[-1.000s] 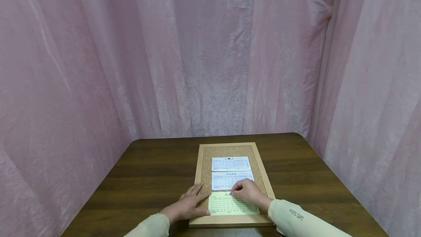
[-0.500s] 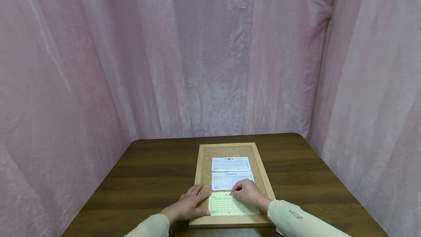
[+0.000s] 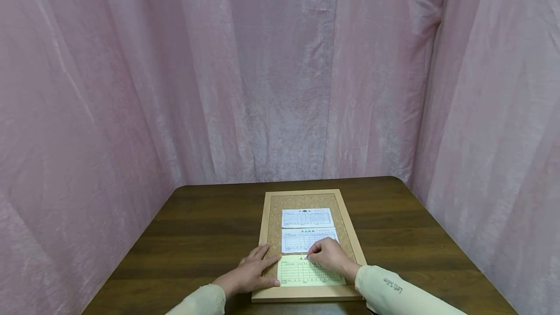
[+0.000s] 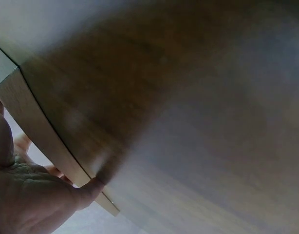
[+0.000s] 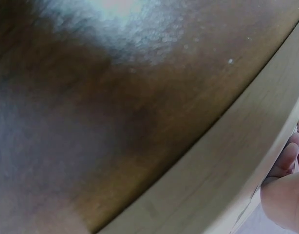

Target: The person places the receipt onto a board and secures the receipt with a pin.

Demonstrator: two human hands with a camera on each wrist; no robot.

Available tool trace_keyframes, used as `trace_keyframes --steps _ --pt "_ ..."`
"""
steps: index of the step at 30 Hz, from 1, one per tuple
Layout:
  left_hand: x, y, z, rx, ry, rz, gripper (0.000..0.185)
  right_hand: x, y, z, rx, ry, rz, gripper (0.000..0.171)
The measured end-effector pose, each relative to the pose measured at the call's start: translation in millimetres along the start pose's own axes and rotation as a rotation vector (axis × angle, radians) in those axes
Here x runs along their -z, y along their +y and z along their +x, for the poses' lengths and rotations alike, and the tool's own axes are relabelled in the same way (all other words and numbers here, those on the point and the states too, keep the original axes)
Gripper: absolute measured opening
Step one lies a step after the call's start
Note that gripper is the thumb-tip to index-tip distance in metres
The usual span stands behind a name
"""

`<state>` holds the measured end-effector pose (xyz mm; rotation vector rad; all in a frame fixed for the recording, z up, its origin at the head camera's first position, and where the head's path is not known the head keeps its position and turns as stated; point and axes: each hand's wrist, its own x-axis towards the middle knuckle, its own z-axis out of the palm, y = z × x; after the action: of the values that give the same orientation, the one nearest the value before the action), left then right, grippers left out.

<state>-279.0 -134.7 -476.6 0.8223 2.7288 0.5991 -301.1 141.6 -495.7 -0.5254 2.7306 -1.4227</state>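
Nearest us, the left hand [image 3: 249, 273] is lying flat with fingers straight across the board [image 3: 268, 218] frame and the yellow slip's [image 3: 306, 272] left edge, likely pinning both so nothing slides. The right hand [image 3: 329, 255] is curling its fingertips onto a blue pin [image 3: 306, 257] at the slip's top edge, apparently pressing it into the cork. Beyond, two white slips [image 3: 307, 218] are sitting stacked up the board on the table [image 3: 201, 227].

Two bare hands were seen, left hand [image 3: 248, 274] and right hand [image 3: 331, 256]. Pale yellow-green long sleeves [image 3: 393, 293] were worn; small dark lettering was noted on the right cuff.
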Motion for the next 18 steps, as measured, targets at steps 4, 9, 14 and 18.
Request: trace_keyframes --steps 4,9,14,18 --pt "0.2 0.4 -0.5 0.000 0.000 -0.004 0.072 0.0 -0.3 0.6 -0.003 0.002 -0.010 0.006" --pt "1.1 1.4 -1.5 -0.006 0.004 -0.009 0.072 0.4 -2.3 2.1 -0.013 0.000 -0.029 0.008" --pt "1.9 2.6 -1.9 -0.007 0.002 -0.013 0.072 1.0 -3.6 1.5 -0.017 -0.004 -0.035 0.007" --pt "1.2 1.9 -1.5 -0.008 0.002 -0.004 0.072 1.3 -3.9 0.6 -0.023 -0.004 -0.035 0.006"
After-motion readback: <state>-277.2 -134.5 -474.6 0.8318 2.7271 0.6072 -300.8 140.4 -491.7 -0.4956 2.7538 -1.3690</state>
